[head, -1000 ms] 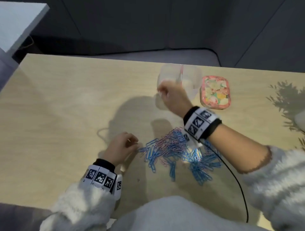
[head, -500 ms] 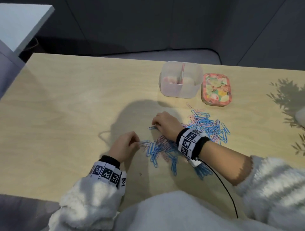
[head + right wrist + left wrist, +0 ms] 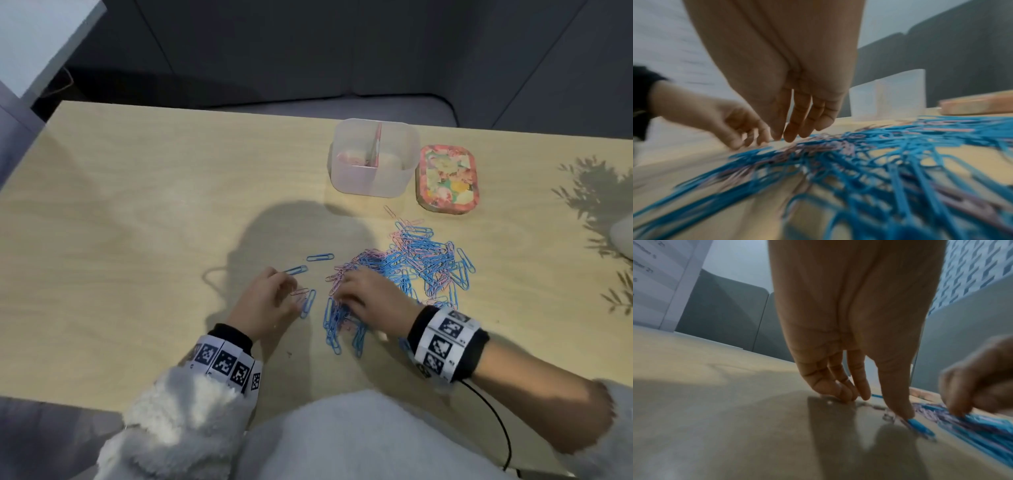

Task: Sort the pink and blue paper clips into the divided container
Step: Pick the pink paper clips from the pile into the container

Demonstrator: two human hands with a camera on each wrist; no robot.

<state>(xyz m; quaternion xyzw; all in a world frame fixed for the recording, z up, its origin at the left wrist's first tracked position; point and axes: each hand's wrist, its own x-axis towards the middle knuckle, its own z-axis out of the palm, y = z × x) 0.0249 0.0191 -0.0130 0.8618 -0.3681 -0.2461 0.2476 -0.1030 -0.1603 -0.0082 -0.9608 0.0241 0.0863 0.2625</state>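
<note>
Paper clips [image 3: 404, 270], pink and blue mixed, lie heaped on the table [image 3: 137, 205], near of the divided container [image 3: 374, 171]. Head view: left hand [image 3: 269, 303] and right hand [image 3: 368, 299] rest at the heap's left edge. Left wrist view: straight fingertips [image 3: 900, 410] press a blue clip [image 3: 920, 428] flat. Right wrist view: extended fingers [image 3: 795, 128] touch the heap, gripping nothing. Judgement: clips are light, stiff, slippery and prone to tangle; pinch single ones at a loop end.
</note>
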